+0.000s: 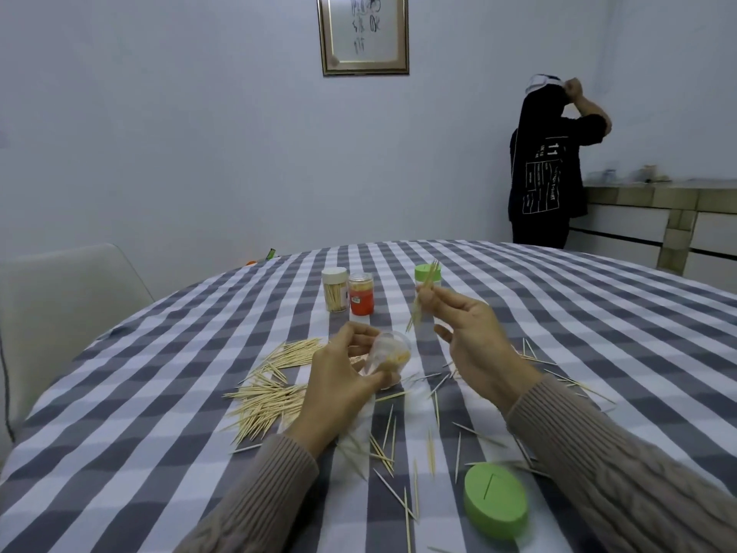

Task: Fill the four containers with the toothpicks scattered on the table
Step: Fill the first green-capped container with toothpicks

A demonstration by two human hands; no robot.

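Left hand (339, 377) grips a clear container (385, 357) tilted on its side above the table, fingers curled round it, mouth facing right; some toothpicks show inside as a yellowish mass. Right hand (474, 337) pinches a small bundle of toothpicks (423, 297) between thumb and fingertips, bundle slanted, raised above and to the right of the clear container, not touching it. Checked tablecloth (558, 313), grey and white. Big loose pile of toothpicks (271, 389) lies left of the left hand; scattered singles (430, 453) lie between and below the wrists, more to the right of the right forearm. Green lid (495, 497) lies flat near the front edge, just beside the right sleeve, with a toothpick on top. At the back: white-capped jar (335, 290) full of toothpicks, touching or just beside an orange jar (361, 294) with clear cap and a small label, writing too small to read. Green-capped container (426, 275) stands behind the held bundle, partly hidden. Person in black top (546, 169) stands at the far wall, back turned; white print on the shirt shows "11", the rest unreadable. Framed calligraphy (363, 31) on the wall, characters not legible. Pale chair (67, 301) at left.
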